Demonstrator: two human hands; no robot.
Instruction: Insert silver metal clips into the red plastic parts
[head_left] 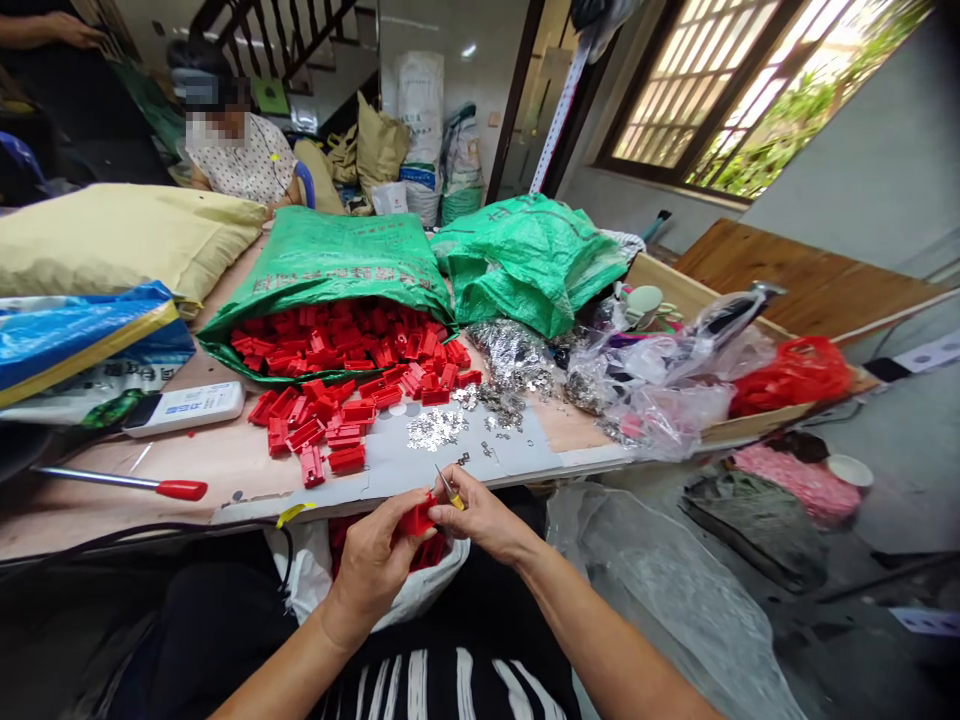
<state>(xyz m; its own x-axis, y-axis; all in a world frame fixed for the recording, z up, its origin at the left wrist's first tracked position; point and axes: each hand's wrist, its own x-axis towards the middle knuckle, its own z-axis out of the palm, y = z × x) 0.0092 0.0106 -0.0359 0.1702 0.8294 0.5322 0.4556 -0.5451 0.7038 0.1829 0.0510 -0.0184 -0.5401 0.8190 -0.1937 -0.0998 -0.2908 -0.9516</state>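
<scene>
Pinching a red plastic housing (417, 518) between thumb and fingers, the left hand (371, 565) holds it closed-grip above a white plastic bag (375, 590) on the lap. The right hand (480, 515) clamps a small yellow-handled screwdriver (454, 498), its thin shaft pointing up just beside the housing. A slip of that tip could jab the left fingers or flick the part away. Loose silver metal clips (435, 428) lie on grey card (480, 472) near the table edge; a brushing sleeve could scatter them. Beyond, red housings (307, 420) spill from a green woven sack (330, 260).
</scene>
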